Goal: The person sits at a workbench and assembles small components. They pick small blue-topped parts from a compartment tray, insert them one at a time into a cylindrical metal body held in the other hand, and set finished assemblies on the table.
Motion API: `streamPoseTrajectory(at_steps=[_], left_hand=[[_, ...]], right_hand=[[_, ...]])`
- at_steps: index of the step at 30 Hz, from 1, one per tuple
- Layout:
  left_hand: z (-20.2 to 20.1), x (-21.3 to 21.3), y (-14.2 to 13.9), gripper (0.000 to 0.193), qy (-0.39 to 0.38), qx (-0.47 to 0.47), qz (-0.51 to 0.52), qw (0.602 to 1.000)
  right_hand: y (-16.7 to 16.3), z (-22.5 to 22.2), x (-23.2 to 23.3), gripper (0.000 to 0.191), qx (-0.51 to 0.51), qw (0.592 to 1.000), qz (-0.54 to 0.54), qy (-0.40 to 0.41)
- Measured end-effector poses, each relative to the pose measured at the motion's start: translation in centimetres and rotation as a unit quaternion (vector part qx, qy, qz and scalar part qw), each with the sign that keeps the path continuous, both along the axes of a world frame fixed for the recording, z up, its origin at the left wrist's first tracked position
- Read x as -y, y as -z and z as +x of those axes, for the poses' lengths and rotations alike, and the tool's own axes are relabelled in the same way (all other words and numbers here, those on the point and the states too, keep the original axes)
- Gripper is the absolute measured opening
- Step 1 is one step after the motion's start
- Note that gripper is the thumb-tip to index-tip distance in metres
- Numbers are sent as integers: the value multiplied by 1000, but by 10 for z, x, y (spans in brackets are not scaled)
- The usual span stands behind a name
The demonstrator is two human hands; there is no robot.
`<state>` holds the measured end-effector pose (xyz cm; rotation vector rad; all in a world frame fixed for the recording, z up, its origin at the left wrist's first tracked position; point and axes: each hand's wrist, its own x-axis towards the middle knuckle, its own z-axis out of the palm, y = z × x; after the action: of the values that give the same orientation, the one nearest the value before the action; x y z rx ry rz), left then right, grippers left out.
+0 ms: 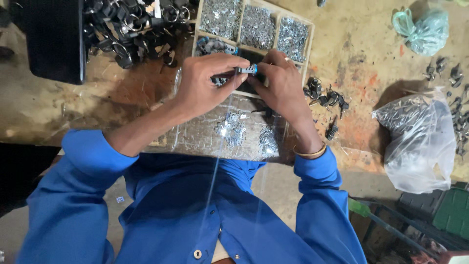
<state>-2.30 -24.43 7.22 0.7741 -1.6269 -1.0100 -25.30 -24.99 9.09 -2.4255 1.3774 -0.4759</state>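
My left hand (205, 80) and my right hand (278, 80) meet over the worn workbench (58, 105). Together they pinch a small metal part with a blue band (248, 69) between their fingertips. Below the hands lies a clear plastic sheet (195, 134) with small piles of silvery metal pieces (230, 129). Right behind the hands stands a wooden tray with compartments (309, 36), full of small silver parts. My blue sleeves fill the lower view, and a gold bangle (310, 153) sits on my right wrist.
A heap of black parts with metal rings (132, 29) lies at the back left beside a black box (53, 39). Loose black parts (327, 98) lie right of the hands. A clear bag of dark pieces (420, 137) and a green bag (425, 29) sit at the right.
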Motion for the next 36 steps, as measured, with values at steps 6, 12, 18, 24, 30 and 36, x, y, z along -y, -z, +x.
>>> streamPoseTrajectory(at_steps=[6,12,18,24,30,36], left_hand=[[-1,8,-2,20,-23,25,-24,999],[-5,15,0,20,-11,42,-38,998],[-14,16,-1,19,-15,62,-34,997],[-17,18,-4,20,-13,62,-28,998],[-15,19,-3,19,-6,61,-22,998],[-13,21,-1,19,3,68,-33,997]], right_hand=[[-4,-1,14,19,50,999,5,5],[-14,-2,18,18,141,990,18,-26],[-20,-13,14,10,236,970,62,13],[-24,-17,14,10,180,983,36,8],[-25,-18,15,9,151,988,24,-24],[-24,-18,13,8,211,977,43,-3]])
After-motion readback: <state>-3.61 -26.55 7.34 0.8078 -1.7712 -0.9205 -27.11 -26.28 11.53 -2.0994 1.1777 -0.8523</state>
